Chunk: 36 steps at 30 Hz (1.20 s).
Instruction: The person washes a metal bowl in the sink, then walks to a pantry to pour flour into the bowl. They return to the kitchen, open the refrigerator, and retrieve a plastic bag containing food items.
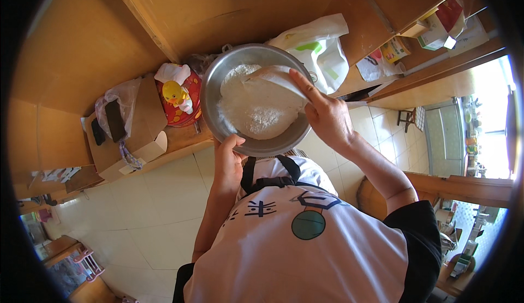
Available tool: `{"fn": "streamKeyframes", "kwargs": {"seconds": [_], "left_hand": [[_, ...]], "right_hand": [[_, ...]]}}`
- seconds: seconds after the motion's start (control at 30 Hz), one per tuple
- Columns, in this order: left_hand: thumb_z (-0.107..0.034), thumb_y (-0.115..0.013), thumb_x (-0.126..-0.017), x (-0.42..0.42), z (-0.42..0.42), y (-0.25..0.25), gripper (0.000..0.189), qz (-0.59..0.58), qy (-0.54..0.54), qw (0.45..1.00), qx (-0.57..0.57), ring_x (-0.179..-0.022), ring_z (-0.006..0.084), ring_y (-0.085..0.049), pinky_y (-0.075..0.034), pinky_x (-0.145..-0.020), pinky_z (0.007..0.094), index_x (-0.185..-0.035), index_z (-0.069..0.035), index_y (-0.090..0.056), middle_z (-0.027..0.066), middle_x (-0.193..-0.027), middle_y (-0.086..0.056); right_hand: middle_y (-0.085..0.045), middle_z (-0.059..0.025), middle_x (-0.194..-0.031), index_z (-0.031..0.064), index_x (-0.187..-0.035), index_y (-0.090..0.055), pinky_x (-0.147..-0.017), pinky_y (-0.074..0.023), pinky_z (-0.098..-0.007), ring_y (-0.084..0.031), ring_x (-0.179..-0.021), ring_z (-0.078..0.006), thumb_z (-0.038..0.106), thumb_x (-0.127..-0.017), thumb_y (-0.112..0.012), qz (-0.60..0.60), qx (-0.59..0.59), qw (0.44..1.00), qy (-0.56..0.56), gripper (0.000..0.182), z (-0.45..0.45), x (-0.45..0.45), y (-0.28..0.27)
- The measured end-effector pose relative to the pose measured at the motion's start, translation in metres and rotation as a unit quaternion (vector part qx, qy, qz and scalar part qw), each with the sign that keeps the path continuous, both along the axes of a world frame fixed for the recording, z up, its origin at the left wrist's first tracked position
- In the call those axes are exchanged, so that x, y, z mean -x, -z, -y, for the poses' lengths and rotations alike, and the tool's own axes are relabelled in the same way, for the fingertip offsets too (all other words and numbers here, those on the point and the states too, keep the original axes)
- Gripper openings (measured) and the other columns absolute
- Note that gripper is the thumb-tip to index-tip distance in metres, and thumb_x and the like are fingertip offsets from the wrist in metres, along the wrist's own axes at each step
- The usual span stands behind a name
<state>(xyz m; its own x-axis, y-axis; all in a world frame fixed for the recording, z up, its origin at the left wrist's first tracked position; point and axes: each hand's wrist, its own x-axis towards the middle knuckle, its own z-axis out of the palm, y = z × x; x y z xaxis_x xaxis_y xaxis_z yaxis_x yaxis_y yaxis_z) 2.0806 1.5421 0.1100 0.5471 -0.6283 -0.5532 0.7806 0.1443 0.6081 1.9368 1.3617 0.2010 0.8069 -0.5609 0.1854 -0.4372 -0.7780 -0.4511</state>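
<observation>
A round metal basin [213, 112] holds white flour [262, 116], partly heaped along its far side. My left hand [231, 157] grips the basin's near rim, its thumb over the edge. My right hand [329, 116] holds a pale, curved scoop or bowl [282, 78], tilted over the flour, with the index finger stretched along its edge. Part of the scoop lies hidden behind the fingers, and its exact kind cannot be told. The basin is in front of my body, close to the wooden shelf.
On the wooden shelf [184, 141] stand a white plastic bag [327, 57], a yellow duck figure [176, 94] by a red container [168, 116], and a cardboard box [151, 110] with a dark phone-like object [115, 120]. A small stool [409, 118] stands on the tiled floor.
</observation>
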Motion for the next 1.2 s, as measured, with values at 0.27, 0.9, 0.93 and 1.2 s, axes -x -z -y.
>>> {"fn": "streamKeyframes", "kwargs": {"seconds": [0.27,0.9,0.93,1.2], "left_hand": [[0.0,-0.052,-0.07,-0.003,0.003,0.004,0.05,-0.006,0.034,0.999,0.003,-0.088,0.0203,-0.06,-0.057,-0.07,0.0363,-0.118,-0.009,-0.042,0.0084,-0.103,-0.052],[-0.001,-0.052,-0.07,-0.006,0.002,0.014,0.044,-0.031,0.012,0.999,-0.011,-0.087,0.0202,-0.06,-0.054,-0.075,0.0379,-0.113,-0.008,-0.048,0.0059,-0.101,-0.054],[-0.002,-0.052,-0.07,-0.006,0.0,0.013,0.044,-0.03,0.009,0.999,-0.013,-0.087,0.0204,-0.06,-0.054,-0.075,0.0379,-0.114,-0.007,-0.048,0.0061,-0.101,-0.055],[-0.01,-0.053,-0.073,-0.008,0.0,0.01,0.029,-0.013,-0.003,0.999,-0.049,-0.088,0.0206,-0.061,-0.052,-0.074,0.0329,-0.101,-0.003,-0.055,0.0067,-0.1,-0.06]], "right_hand": [[-0.065,-0.0172,-0.089,0.0287,-0.143,-0.032,-0.069,-0.056,-0.0412,-0.065,-0.072,-0.0318,-0.005,-0.077,-0.049,0.061,0.028,0.998,0.001,0.076,0.006,-0.005,-0.009],[-0.061,-0.0109,-0.08,0.0055,-0.133,-0.042,-0.031,-0.0419,-0.0191,-0.05,-0.036,-0.0103,0.003,-0.084,-0.048,0.32,-0.311,0.852,0.275,0.05,0.053,0.055,-0.028],[-0.062,-0.0105,-0.079,0.0071,-0.135,-0.041,-0.031,-0.0422,-0.0197,-0.049,-0.035,-0.0096,0.003,-0.084,-0.046,0.289,-0.27,0.871,0.293,0.051,0.056,0.063,-0.03],[-0.064,-0.0158,-0.075,0.0259,-0.14,-0.037,-0.036,-0.0476,-0.0312,-0.054,-0.039,-0.0187,0.0,-0.077,-0.04,0.144,-0.255,0.89,0.349,0.067,0.101,0.078,0.022]]}}
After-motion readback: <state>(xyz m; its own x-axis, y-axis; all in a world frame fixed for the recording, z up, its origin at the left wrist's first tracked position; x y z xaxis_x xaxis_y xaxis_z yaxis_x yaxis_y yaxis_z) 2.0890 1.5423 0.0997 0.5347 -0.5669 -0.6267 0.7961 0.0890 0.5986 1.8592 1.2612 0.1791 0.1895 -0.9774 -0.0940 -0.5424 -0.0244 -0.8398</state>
